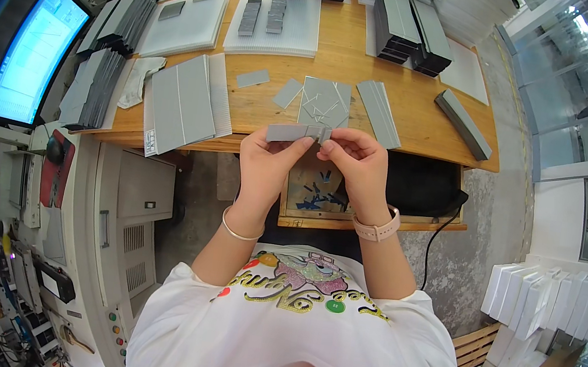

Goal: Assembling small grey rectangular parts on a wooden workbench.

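Both of my hands are raised in front of me, close together over the table's front edge. My left hand point(266, 167) pinches a flat grey rectangular strip point(286, 133), which sticks out to the left past the fingers. At its right end my right hand point(361, 164) grips a short grey piece point(325, 135) between thumb and fingertips; whether it is joined to the strip I cannot tell. Just beyond the hands lies a square grey plate point(325, 98) with thin light slivers scattered on it. Two small grey rectangles point(253, 78) and a stack of grey strips point(378, 111) flank this plate.
Large grey panels point(184, 104) lie at the left, by a monitor point(38, 53). White corrugated sheets point(271, 39) bear small grey pieces. Dark-sided stacks point(397, 22) and a long grey bundle point(463, 124) are at right. An open drawer point(301, 184) below holds blue scraps.
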Tool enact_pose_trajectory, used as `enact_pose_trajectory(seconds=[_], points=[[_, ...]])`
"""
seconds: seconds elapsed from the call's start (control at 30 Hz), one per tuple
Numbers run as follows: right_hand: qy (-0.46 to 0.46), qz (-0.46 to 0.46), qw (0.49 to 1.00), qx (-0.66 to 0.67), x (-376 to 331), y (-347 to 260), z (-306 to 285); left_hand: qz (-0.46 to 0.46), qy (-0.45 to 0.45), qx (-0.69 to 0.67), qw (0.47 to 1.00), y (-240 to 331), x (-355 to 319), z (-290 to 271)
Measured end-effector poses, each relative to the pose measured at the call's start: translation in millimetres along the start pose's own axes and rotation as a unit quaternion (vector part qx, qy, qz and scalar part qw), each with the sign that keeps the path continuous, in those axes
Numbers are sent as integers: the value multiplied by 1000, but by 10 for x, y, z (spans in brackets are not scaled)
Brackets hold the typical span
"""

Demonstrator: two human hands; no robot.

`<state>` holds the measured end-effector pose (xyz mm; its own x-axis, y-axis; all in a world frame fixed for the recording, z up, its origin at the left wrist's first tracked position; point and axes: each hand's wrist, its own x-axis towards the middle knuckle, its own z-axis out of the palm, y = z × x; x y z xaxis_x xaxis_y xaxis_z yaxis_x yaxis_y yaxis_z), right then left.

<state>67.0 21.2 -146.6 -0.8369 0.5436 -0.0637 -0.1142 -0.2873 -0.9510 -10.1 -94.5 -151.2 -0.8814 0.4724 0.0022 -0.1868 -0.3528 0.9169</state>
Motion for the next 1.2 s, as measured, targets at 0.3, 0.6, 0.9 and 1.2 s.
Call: enact_pose_trajectory(seconds=[0.3,0.6,0.9,1.2], points=[[-15,-3,1000,8,9,35,18,-2,-13,47,999,0,3,2],[-17,-13,1000,2,28,16,-2,-17,-54,7,998,-6,29,18],[-41,23,997,57,21,44,-69,-68,-50,-12,996,-88,54,4],[-50,31,995,84,9,-33,-31,-55,-32,-46,997,-62,45,39]])
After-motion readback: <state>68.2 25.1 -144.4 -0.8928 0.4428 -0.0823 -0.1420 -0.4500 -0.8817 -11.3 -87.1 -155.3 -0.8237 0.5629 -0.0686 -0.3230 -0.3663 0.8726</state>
